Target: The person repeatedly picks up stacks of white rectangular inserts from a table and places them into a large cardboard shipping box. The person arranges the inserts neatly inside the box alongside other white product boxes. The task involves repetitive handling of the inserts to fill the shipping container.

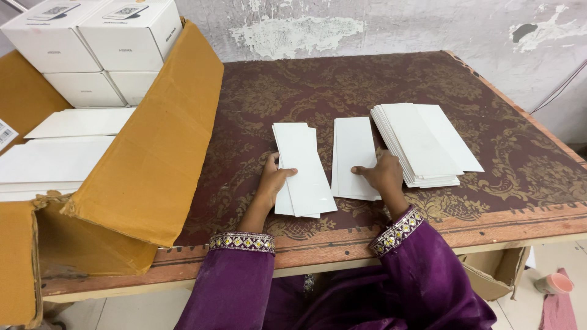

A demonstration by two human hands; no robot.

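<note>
Soft even light, faint shadows, sharp focus, wide-angle edge bending

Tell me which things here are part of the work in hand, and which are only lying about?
In use:
- left hand on the left card stack
- right hand on the middle card stack
- tall card pile

Lying about:
- cardboard carton with white boxes
- pink cup on the floor
- patterned table

white boxes [92, 43] stacked top left | brown carton [147, 153] open, left of table | white label [6, 131] far left
</note>
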